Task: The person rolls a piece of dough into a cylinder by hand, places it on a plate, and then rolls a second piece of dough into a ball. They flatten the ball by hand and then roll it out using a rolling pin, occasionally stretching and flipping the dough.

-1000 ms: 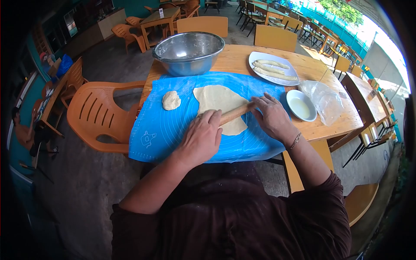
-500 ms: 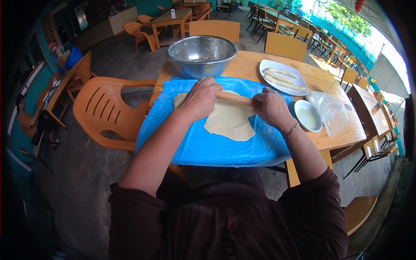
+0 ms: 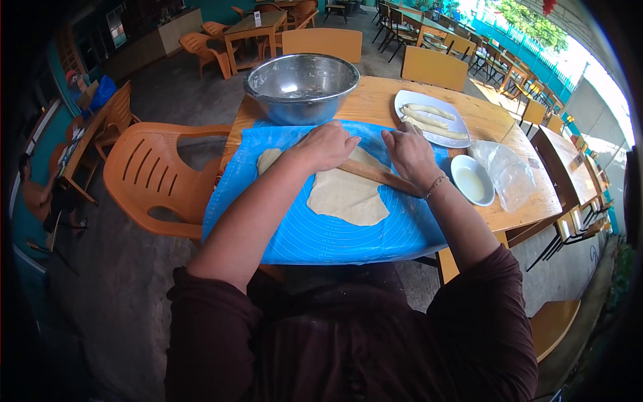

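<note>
A wooden rolling pin [image 3: 372, 173] lies slanted across a flat, irregular sheet of dough [image 3: 348, 197], its right end nearer to me. My left hand [image 3: 328, 144] is closed over the pin's left part, thumb pointing right and the other fingers mostly hidden. Near the pin's other end, my right hand [image 3: 410, 154] is closed with bent fingers, its heel and wrist over the wood. Under the dough spreads a blue silicone mat [image 3: 281, 228] with printed rings. Part of the dough shows left of my left forearm.
A steel mixing bowl [image 3: 301, 87] stands behind the mat. To the right are a white plate [image 3: 455, 137] with dough strips, a small bowl [image 3: 472, 179] of pale liquid and a clear plastic bag [image 3: 512, 177]. An orange chair [image 3: 151, 174] touches the table's left side.
The rolling pin has turned, its right end coming closer to me. My right hand has moved forward, its wrist now over the pin. The view has shifted slightly.
</note>
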The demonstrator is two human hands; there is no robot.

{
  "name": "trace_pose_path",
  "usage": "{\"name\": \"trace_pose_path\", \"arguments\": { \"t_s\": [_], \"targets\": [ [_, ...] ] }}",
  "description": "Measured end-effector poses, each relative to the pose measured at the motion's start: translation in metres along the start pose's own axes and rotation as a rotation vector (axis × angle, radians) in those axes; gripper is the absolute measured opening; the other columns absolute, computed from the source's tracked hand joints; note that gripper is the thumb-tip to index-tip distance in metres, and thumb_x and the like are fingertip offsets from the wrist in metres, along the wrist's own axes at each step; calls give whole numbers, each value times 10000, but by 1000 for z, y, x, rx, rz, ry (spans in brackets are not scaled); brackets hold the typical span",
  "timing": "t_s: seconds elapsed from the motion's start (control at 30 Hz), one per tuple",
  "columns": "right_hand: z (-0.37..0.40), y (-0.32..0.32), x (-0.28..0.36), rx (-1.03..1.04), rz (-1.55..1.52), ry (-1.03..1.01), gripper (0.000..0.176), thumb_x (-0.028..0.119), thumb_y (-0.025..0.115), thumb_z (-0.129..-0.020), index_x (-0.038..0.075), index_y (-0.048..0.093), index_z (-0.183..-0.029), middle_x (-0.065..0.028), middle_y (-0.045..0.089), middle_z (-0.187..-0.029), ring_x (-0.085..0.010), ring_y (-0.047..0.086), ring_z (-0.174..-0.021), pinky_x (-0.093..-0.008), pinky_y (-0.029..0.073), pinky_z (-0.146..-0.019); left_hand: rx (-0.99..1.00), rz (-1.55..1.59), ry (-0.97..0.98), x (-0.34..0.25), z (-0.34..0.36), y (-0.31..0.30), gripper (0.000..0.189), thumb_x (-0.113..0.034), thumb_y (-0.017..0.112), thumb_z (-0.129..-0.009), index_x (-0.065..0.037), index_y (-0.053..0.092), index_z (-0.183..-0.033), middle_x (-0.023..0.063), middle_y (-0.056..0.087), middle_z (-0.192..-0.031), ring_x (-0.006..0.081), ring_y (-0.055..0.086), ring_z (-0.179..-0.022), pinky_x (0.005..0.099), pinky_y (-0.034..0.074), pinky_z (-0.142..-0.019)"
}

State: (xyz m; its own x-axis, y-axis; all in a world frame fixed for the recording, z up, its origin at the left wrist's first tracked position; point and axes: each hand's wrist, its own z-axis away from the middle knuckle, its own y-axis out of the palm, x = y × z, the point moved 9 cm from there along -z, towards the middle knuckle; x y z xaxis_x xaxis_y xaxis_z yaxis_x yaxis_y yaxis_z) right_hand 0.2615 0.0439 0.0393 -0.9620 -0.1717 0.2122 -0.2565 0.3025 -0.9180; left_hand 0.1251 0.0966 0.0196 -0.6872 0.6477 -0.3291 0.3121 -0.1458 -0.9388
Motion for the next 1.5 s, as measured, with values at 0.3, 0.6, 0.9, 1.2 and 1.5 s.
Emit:
{"name": "trace_pose_path", "arguments": {
  "t_s": [0.3, 0.6, 0.9, 1.2, 1.5],
  "targets": [
    [6, 60, 9, 216, 179, -2, 660, 500, 290, -1020, 74, 302, -1524, -298, 158, -1582, -478, 55, -1480, -555, 114, -1196, 98, -1, -60, -12, 1, 43, 653, -529, 199, -1034, -112, 364, -1508, 201, 290, -1565, 403, 216, -1459, 473, 149, -1209],
    [37, 62, 28, 437, 115, 99, 755, 558, 229, -1008, 58, 149, -1568, -292, 69, -1603, -472, -19, -1485, -564, 59, -1200, 89, -58, -69, -19, 39, 36, 866, -627, 97, -998, 53, 249, -1513, 237, 135, -1611, 372, 24, -1511, 462, 31, -1226],
    [66, 54, 51, 294, 77, -13, 778, 548, 255, -1016, 1, 129, -1555, -303, 92, -1594, -470, 15, -1485, -569, 90, -1196, 89, 17, 7, -23, 89, 36, 910, -663, 160, -982, 90, 349, -1455, 283, 246, -1564, 382, 135, -1497, 453, 74, -1218],
    [100, 40, 83, 262, -16, -142, 838, 552, 335, -1005, -85, 144, -1516, -358, 155, -1555, -502, 127, -1460, -546, 157, -1190, -2, 27, 111, -36, 148, 30, 696, -490, 240, -1037, 68, 361, -1434, 248, 355, -1502, 377, 251, -1451, 466, 137, -1207],
    [133, 24, 116, 166, 43, -276, 860, 511, 454, -980, -124, 172, -1487, -383, 192, -1527, -545, 201, -1423, -591, 198, -1159, -178, -33, 253, -55, 199, 18, 628, -383, 391, -1014, 54, 323, -1459, 221, 340, -1519, 379, 245, -1458, 494, 142, -1205]
  ]
}}
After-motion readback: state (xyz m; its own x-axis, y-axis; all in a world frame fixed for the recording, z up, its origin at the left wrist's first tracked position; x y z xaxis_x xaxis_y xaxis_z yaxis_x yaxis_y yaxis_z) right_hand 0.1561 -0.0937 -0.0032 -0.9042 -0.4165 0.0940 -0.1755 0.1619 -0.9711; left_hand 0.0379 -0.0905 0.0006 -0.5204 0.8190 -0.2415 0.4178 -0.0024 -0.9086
